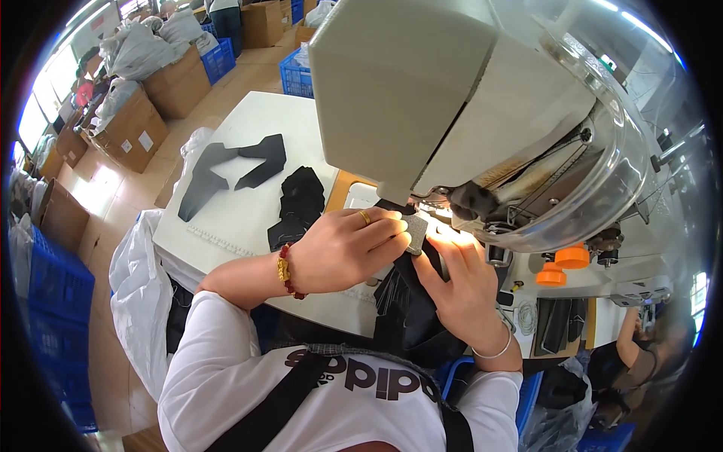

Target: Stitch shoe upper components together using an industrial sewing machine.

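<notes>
Under the sewing machine (399,90), both my hands are at the lit needle area. My left hand (354,248) has its fingers bent and close together, pressed on a small grey fabric piece (415,235). To the right of that piece, my right hand (467,282) curls its fingers and thumb on black fabric (419,301). Strips of this fabric hang over the table's near edge toward my lap. The needle and the fingertips nearest it are partly hidden by the machine head and the glare.
Left of the machine, a white table (226,218) bears black cut pieces (263,162) and a stack of black fabric (301,200). Orange knobs (572,256) stick out at right. Cardboard boxes (132,128) and blue crates (60,301) stand on the floor. Another person (640,354) sits at far right.
</notes>
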{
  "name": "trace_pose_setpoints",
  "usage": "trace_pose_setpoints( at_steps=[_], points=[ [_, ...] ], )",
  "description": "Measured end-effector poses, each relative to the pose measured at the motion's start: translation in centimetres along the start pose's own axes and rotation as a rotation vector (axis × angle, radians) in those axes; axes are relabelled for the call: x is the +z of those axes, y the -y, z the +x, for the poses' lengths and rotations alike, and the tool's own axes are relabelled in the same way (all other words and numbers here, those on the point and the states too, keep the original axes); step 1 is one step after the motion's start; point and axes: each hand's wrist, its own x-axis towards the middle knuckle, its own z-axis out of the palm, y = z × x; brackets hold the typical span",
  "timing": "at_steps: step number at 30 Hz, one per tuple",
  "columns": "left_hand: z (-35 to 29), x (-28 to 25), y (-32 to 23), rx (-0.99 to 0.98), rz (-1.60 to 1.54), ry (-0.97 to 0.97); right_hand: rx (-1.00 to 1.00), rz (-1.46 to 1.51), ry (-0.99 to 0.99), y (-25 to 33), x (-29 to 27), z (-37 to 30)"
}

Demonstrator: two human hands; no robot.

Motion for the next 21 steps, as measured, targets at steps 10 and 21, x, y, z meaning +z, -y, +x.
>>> trace_pose_setpoints(
  at_steps=[10, 21],
  points=[
    [-0.1, -0.3, 0.0, 0.035, 0.022, -0.005, 0.023, 0.037, 0.1, -0.2, -0.2, -0.5],
    [-0.2, -0.4, -0.1, 0.0, -0.058, 0.06, -0.045, -0.018, 0.189, -0.8, -1.8, -1.1]
  ],
)
